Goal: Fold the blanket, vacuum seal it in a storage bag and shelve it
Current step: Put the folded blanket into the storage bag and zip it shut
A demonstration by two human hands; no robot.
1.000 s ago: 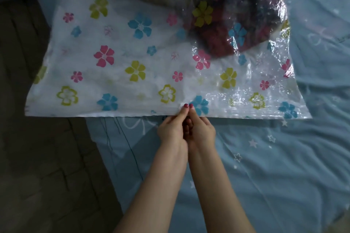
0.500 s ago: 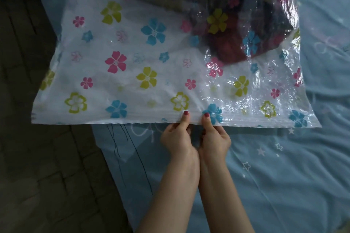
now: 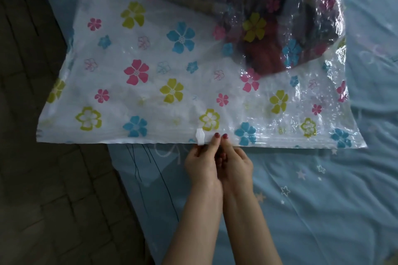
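A clear storage bag (image 3: 150, 75) printed with coloured flowers lies on the bed, its left part overhanging the floor. The folded dark red and black blanket (image 3: 265, 34) sits inside it at the far right. A small white slider clip (image 3: 199, 136) rides on the bag's near zip edge. My left hand (image 3: 201, 160) pinches that edge just right of the clip, which touches its fingers. My right hand (image 3: 235, 162) pinches the same edge beside it, thumbs almost touching.
The bed (image 3: 312, 200) has a light blue sheet with white stars. Dark tiled floor (image 3: 43, 178) lies to the left, below the bed's edge. A few dark threads (image 3: 148, 170) hang at the sheet's left side.
The white slider clip now shows on the zip edge by my left hand. My thumbs, apart half a second ago, have come back together. The view has shifted slightly.
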